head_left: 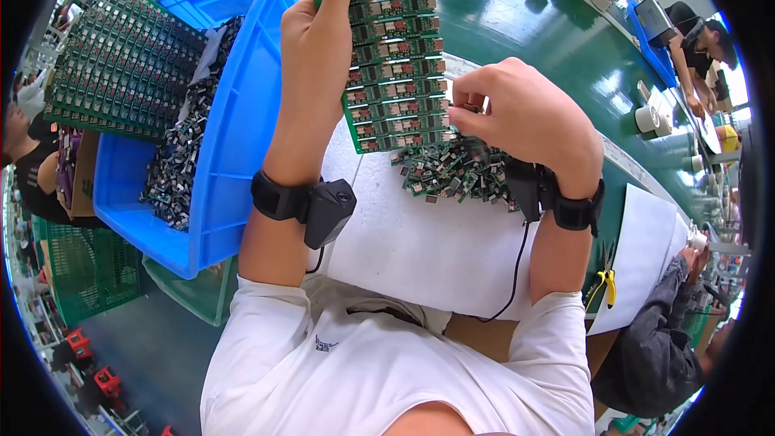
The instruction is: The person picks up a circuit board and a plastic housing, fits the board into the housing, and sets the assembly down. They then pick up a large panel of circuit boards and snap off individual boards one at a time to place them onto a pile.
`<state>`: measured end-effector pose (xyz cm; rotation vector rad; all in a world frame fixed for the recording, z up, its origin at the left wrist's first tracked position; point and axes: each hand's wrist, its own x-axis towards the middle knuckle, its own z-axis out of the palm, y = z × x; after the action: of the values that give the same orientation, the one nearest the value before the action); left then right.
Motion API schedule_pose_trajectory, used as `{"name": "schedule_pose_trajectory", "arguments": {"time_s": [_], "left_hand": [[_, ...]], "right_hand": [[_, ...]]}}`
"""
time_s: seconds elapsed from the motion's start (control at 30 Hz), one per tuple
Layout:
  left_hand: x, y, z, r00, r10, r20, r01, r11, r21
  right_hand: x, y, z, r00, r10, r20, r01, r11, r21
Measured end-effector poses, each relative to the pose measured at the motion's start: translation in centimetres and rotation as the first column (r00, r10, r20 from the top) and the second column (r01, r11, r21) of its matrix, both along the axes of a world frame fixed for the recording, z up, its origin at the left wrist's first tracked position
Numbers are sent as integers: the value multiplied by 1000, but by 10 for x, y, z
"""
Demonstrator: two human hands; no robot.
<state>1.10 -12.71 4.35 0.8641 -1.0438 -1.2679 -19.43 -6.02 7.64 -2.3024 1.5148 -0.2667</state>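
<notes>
green and glossy, the surface (517, 8) runs away toward the far end, where other people sit at their own places. a white foam sheet (420, 234) lies on it right in front of the person, giving a soft, pale ground for small parts.

the left hand (315, 56) is clamped on the left edge of a green panel of small circuit boards (395, 48), thumb up along the top, holding it tilted up off the sheet so the lower rows face the other hand. the right hand (525, 113) is closed at the panel's lower right corner, fingertips pinched together on what looks like one small board at the edge — whether that piece is attached or already free i cannot tell.

just below that corner, a heap of separated little boards (456, 171) lies on the foam, directly under where the right hand works — a short drop from panel to pile.

to the left, a blue plastic bin (234, 137) holds dark loose parts, with a stack of more green panels (121, 56) resting across its far side, within the left arm's reach. both wrists carry black strapped devices, and yellow-handled cutters (605, 284) lie by a white paper sheet (646, 250) at the right.
</notes>
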Motion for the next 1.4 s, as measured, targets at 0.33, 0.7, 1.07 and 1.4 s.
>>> {"name": "schedule_pose_trajectory", "arguments": {"time_s": [0.33, 0.7, 1.07, 1.4], "left_hand": [[-3, -3, -5, 998, -64, 7, 64, 998, -21], [-26, 26, 18, 989, -144, 18, 145, 986, -82], [-26, 60, 18, 909, -241, 342, 349, 886, -305], [-29, 76, 83, 960, -13, 280, 184, 782, -595]], "right_hand": [[5, 8, 29, 997, -74, -25, 77, 983, 167], [9, -11, 27, 446, -316, 838, 439, 893, 103], [21, -1, 31, -41, -198, 979, 408, 891, 198], [38, 29, 48, 79, -1, 997, 431, 902, -33]]}}
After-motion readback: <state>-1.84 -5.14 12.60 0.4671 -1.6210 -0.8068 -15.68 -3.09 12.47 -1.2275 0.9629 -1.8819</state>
